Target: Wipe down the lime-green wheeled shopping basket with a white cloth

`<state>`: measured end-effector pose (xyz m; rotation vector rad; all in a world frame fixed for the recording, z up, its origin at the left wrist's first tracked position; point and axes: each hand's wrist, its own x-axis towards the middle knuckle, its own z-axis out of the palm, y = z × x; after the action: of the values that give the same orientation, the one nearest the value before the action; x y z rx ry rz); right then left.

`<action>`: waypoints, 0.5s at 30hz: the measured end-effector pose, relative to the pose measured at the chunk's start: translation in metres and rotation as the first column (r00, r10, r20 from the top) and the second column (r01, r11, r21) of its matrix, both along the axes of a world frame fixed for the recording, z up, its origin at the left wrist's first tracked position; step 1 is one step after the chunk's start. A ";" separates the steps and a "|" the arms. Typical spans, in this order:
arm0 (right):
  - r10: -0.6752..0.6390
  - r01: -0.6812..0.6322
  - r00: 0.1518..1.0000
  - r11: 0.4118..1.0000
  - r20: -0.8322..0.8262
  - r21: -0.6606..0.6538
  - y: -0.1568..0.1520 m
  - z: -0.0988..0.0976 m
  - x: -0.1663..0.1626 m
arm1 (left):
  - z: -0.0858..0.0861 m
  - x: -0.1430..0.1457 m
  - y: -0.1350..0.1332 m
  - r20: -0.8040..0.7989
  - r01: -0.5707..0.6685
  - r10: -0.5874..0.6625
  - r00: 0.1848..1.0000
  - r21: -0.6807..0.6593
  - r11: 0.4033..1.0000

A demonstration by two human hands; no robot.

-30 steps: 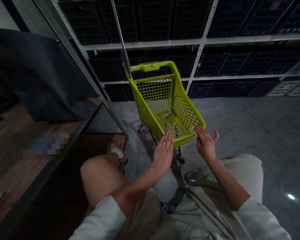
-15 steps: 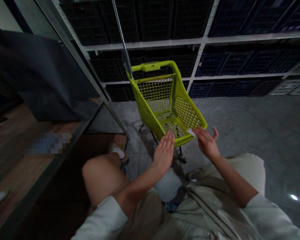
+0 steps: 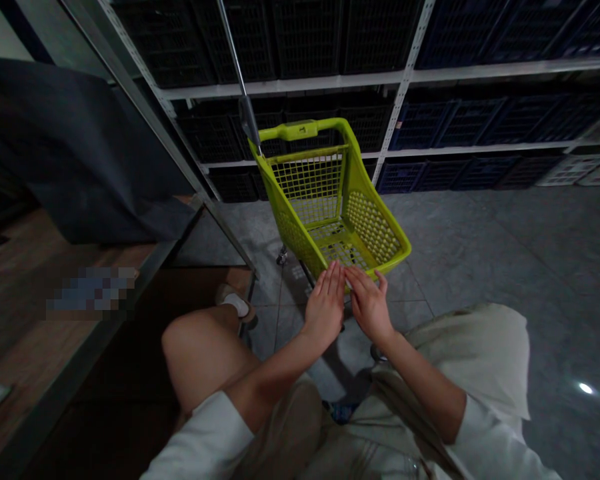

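Your right hand (image 3: 369, 305) has swung in from the right corner of the cart (image 3: 375, 230) and now lies just beside your left hand (image 3: 325, 308), which has hardly shifted. Both hands are flat and spread open, backs up, fingers straight and held close together, gripping nothing. Your two forefingers run almost side by side with a thin dark gap between them; whether they touch at the tips you cannot tell from this view. The fingertips of both hands reach the near front rim of the cart, and it is not clear whether they press on it or hover just over it.

The cart is a small yellow-green plastic one with mesh walls, standing upright on the grey tiled floor (image 3: 505, 253) straight ahead of you, its nose toward you and its handle (image 3: 300, 130) on the far side. One wheel (image 3: 281, 257) shows under its left side. A metal pole (image 3: 240, 73) slants up from the left end of the handle.

Behind the cart run white shelves (image 3: 330, 85) filled with dark crates (image 3: 460, 127). On your left a wooden board (image 3: 30, 247) in a metal frame carries a dark cloth (image 3: 80, 160). Your bare knee (image 3: 200, 347) is raised below your left forearm, and past it your shoe (image 3: 235, 305) rests on the floor near the frame's leg.
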<state>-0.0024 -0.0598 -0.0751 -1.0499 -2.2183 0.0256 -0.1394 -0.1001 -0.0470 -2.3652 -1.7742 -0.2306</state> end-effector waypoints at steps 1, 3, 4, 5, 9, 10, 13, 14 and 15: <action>0.015 -0.015 1.000 1.000 0.011 0.000 0.001 0.000 0.002 | 0.000 -0.001 0.000 0.005 0.002 -0.002 1.000 0.009 1.000; 0.064 -0.066 0.996 0.997 0.060 0.029 0.009 -0.001 0.018 | 0.001 -0.002 0.000 0.004 0.011 -0.011 1.000 0.015 1.000; 0.083 -0.088 0.992 0.995 0.090 0.052 0.018 -0.002 0.031 | 0.002 -0.003 0.000 -0.002 0.015 -0.015 1.000 0.011 1.000; 0.085 -0.095 0.990 0.992 0.114 0.081 0.028 -0.003 0.047 | 0.002 -0.003 0.000 -0.011 0.016 -0.016 1.000 0.004 1.000; -0.075 0.050 0.991 0.977 0.112 0.209 0.077 -0.008 0.114 | 0.003 -0.002 0.000 -0.038 0.020 -0.020 0.999 -0.007 1.000; -0.113 0.087 0.988 0.972 0.109 0.218 0.086 -0.010 0.125 | 0.003 -0.001 0.001 -0.035 0.023 -0.023 0.999 -0.003 1.000; -0.189 0.171 0.980 0.961 0.064 0.220 0.096 -0.015 0.131 | 0.002 0.000 0.001 -0.015 0.016 -0.015 1.000 0.003 1.000; -0.205 0.193 0.978 0.958 0.035 0.212 0.091 -0.017 0.123 | 0.001 0.001 0.001 -0.011 0.009 -0.009 1.000 0.001 1.000; -0.219 0.214 0.976 0.956 0.003 0.200 0.083 -0.017 0.111 | 0.001 0.001 0.001 -0.010 0.005 -0.005 1.000 -0.002 1.000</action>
<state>0.1086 0.0229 -0.0924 -1.1778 -2.0656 -0.3014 -0.1383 -0.0990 -0.0456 -2.3680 -1.7655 -0.2171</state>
